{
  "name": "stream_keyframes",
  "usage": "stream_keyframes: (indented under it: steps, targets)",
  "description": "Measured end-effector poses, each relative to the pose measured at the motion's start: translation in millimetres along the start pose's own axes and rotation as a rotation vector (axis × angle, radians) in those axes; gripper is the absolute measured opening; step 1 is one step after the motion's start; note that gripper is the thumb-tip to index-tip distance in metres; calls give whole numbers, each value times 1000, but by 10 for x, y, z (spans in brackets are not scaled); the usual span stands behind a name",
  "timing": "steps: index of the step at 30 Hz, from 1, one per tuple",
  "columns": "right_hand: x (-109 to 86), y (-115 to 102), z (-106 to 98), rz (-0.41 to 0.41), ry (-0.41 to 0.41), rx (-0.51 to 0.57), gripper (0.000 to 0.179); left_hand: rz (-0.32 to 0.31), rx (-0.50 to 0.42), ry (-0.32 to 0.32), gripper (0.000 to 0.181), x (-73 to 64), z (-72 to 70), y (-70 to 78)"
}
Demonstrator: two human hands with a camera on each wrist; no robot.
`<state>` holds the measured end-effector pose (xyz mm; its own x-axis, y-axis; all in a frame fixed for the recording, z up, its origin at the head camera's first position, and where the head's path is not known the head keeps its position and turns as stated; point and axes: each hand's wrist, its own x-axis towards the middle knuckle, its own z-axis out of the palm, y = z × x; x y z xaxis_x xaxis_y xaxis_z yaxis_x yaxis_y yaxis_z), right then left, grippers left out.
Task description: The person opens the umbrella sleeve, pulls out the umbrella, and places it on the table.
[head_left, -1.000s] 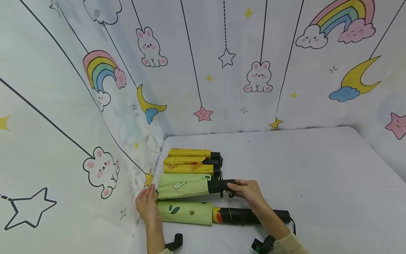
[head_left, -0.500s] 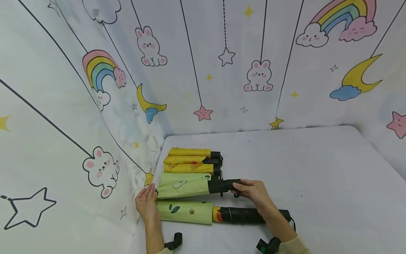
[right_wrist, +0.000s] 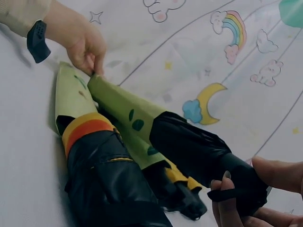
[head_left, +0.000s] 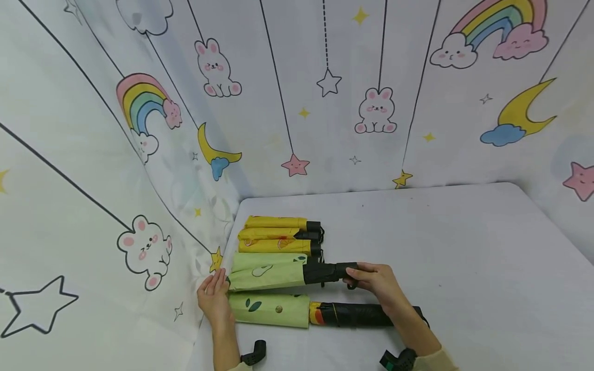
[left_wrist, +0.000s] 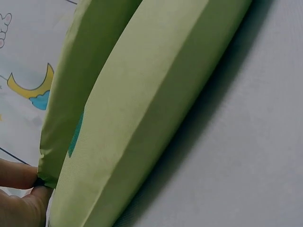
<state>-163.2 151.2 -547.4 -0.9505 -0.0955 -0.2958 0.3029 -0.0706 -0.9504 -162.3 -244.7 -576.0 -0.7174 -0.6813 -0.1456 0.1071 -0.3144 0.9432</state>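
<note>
In the head view a folded black umbrella (head_left: pixel 320 273) lies partly inside a light green sleeve (head_left: pixel 274 277) printed with a pear. My left hand (head_left: pixel 215 299) pinches the closed end of this sleeve; the left wrist view shows its thumb and finger on the corner. With thumb and fingers, my right hand (head_left: pixel 375 281) grips the umbrella's black handle (right_wrist: pixel 241 184), near its wrist strap (right_wrist: pixel 236 194). Nearer to me lies another green sleeve (head_left: pixel 274 310), and a black umbrella with a yellow and orange band (head_left: pixel 352 315) sticks far out of it.
Behind the held one lies another umbrella in a green sleeve (head_left: pixel 266 261). Farther back, several umbrellas in yellow sleeves (head_left: pixel 274 246) lie side by side with black handles to the right. A patterned white curtain (head_left: pixel 153 196) hangs along the left and back of the white table (head_left: pixel 464 257).
My right hand has moved a little to the right, drawing more of the black umbrella out of the green sleeve. The left hand stays at the sleeve's end.
</note>
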Motion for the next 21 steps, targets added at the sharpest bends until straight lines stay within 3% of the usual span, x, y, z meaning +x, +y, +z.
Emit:
stream_keyframes:
  steps: [21]
  targets:
    - [-144,71,-60,7,16,17,56,-1,14,-5,52,28,6,-31]
